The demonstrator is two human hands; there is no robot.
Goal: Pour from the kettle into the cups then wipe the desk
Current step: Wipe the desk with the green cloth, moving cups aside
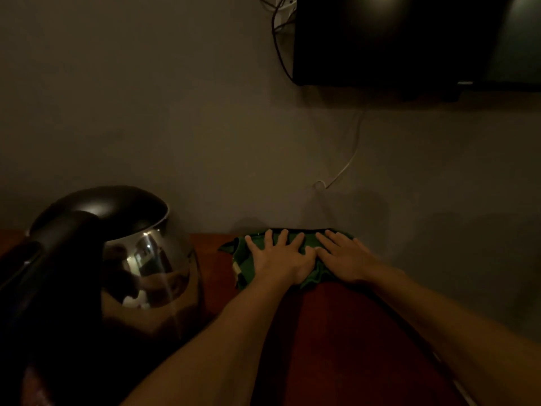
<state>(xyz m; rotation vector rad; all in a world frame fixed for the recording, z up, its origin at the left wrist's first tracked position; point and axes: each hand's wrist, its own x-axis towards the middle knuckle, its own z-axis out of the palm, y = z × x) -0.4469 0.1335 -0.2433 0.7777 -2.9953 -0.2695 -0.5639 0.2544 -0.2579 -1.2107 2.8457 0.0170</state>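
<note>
Both hands, left hand (279, 257) and right hand (345, 256), spread flat on cloth (316, 272), pressing it to wipe desk (336, 332); kettle (126, 259) parked left of them.

Middle of green cloth (314, 269) hidden under both hands, left hand (281, 259) and right hand (347, 259); only fringes showing. Far edge of cloth lost in shadow at the wall. Kettle (152, 259) cut off by left and bottom edges; base not visible, handle (49, 253) swallowed in darkness, lower body merged with shadow. Reflections in kettle side too dim and warped to read. Screen (409, 39) cut off by top and right edges, face black. Cables (278, 33) running off top edge, ends unseen. Worktop (336, 332) mostly covered by forearms, near edge out of frame.
</note>
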